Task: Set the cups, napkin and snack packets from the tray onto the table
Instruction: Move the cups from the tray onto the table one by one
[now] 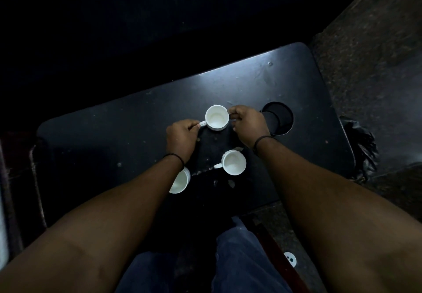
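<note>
The left hand (181,138) is curled, its fingertips pinched on the small handle that sticks out to the left of the far cup (217,118). The right hand (249,126) is closed loosely against the right side of the same cup, fingers touching its wall near the rim; the light is too dim to tell how firmly it holds. This white cup stands upright and looks empty, near the middle of the dark table (114,137). Each wrist carries a thin dark band. Nearer, between the two forearms, a second white cup (234,162) stands upright with its handle pointing left, also empty. A third white cup (180,182) sits at the near left, partly hidden under the left forearm. All three cups are apart from one another. To the right of the right hand a round hole (277,119) is cut into the tabletop. Off the right edge of the table hangs a crumpled black plastic bag (360,146). The surroundings beyond the table are too dark to make out.
</note>
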